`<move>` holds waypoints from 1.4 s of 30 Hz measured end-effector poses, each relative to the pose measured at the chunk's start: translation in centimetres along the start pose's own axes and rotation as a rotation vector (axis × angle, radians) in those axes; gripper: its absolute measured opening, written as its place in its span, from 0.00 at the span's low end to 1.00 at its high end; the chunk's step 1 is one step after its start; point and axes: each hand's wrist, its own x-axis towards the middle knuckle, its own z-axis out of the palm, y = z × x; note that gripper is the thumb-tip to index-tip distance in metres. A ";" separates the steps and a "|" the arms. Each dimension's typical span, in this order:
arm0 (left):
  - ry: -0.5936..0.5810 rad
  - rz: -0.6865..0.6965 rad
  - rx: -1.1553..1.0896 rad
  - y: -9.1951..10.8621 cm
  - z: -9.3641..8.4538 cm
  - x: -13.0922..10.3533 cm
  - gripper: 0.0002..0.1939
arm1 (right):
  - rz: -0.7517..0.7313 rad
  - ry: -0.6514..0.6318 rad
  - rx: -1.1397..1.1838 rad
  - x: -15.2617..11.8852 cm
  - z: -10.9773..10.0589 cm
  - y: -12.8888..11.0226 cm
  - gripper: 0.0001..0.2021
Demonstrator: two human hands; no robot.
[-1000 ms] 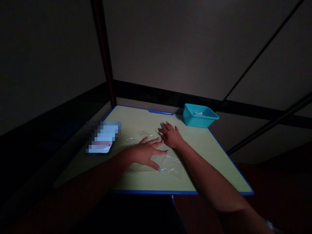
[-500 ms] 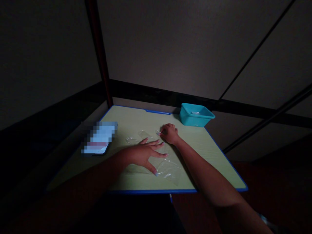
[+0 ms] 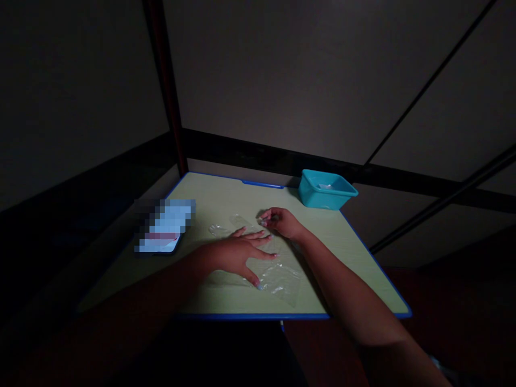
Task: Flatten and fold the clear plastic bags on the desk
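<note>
Clear plastic glove lies mid-table, long axis slanting toward the far-left corner; my left hand spreads wide over it, gripping nothing; my right hand, nearer the far edge, pinches its tip.

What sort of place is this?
Probably a dim corner of a room, perhaps at home: a small blue-edged table stands close to large plain wall panels, with a turquoise basket near its far right corner.
</note>
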 end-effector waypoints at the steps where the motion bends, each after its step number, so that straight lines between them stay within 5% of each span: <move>1: 0.002 0.002 -0.002 0.0 0.1 0.0 0.40 | -0.004 0.017 -0.055 0.0 -0.1 0.0 0.14; 7: 0.004 0.000 0.000 -0.3 0.3 0.1 0.40 | -0.013 0.152 -0.238 0.0 -0.7 0.5 0.11; 18: 0.015 0.005 -0.047 -0.2 0.1 0.0 0.38 | -0.033 0.211 0.281 0.1 -0.4 -0.3 0.15; 30: 0.003 0.009 -0.011 -0.3 0.1 0.0 0.39 | 0.016 0.332 0.537 0.3 -1.4 -0.8 0.19; 35: 0.025 -0.041 0.038 -0.2 0.2 -0.3 0.42 | -0.020 0.380 0.281 0.0 -2.1 -0.9 0.17; 42: 0.189 -0.358 0.139 -1.0 0.4 -0.3 0.39 | -0.145 0.262 -0.572 -1.7 -1.8 -2.7 0.22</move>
